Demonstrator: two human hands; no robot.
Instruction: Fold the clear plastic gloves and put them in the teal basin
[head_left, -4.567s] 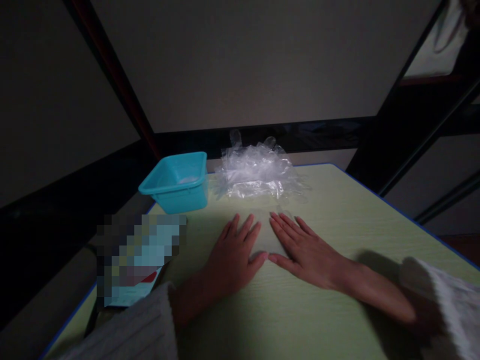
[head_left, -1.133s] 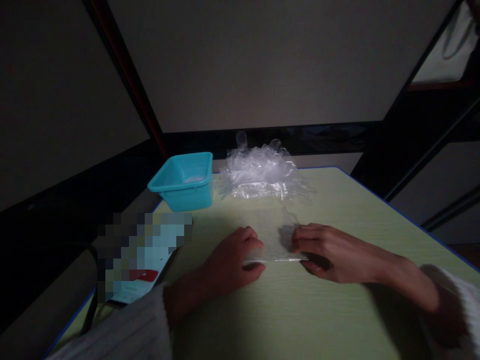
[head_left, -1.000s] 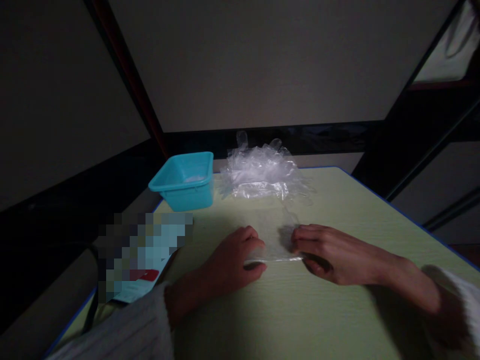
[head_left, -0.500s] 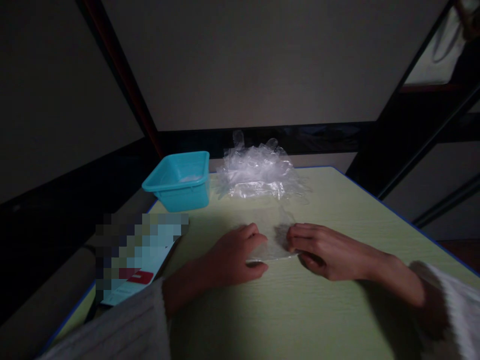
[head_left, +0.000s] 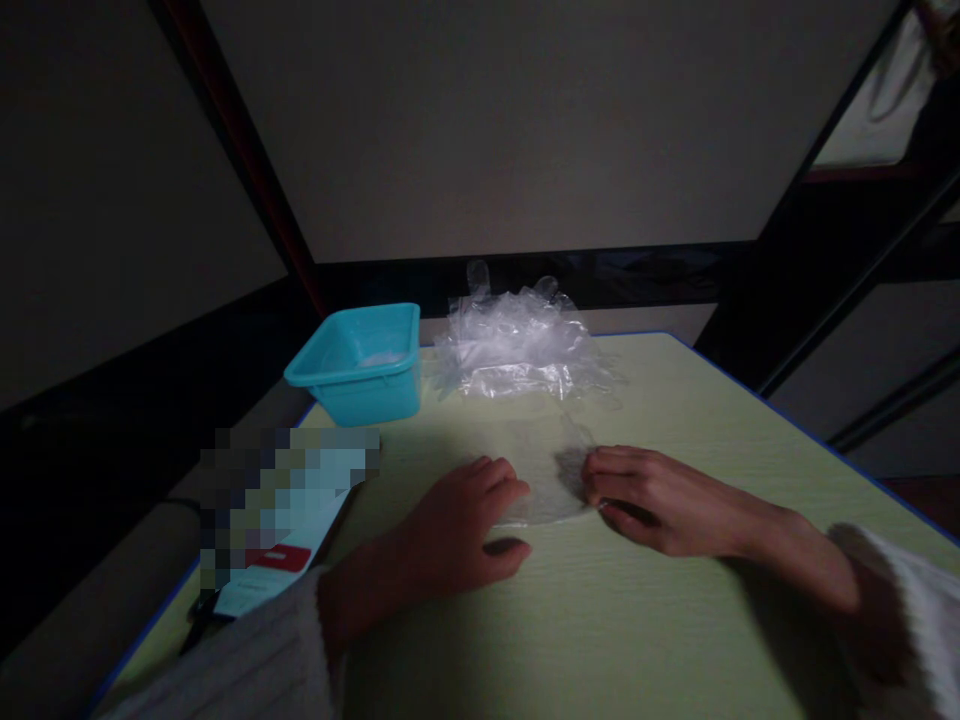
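A clear disposable plastic glove lies spread on the table in front of me, thin and hard to make out against the surface. My left hand rests at its left side, thumb held apart from the fingers, which touch the film. At the right edge, my right hand has its fingers and thumb closed on the plastic. Further back is a shiny heaped pile of clear plastic gloves, some with finger shapes sticking up.
A turquoise plastic basket stands at the back left, with something whitish inside. Nearer me on the left lies a phone, its lit screen partly blurred out. The pale table has a blue edge, and a wall panel rises behind it.
My left hand has slid slightly left and its thumb has spread further from the fingers. My right hand has shifted slightly right, still on the glove's edge.
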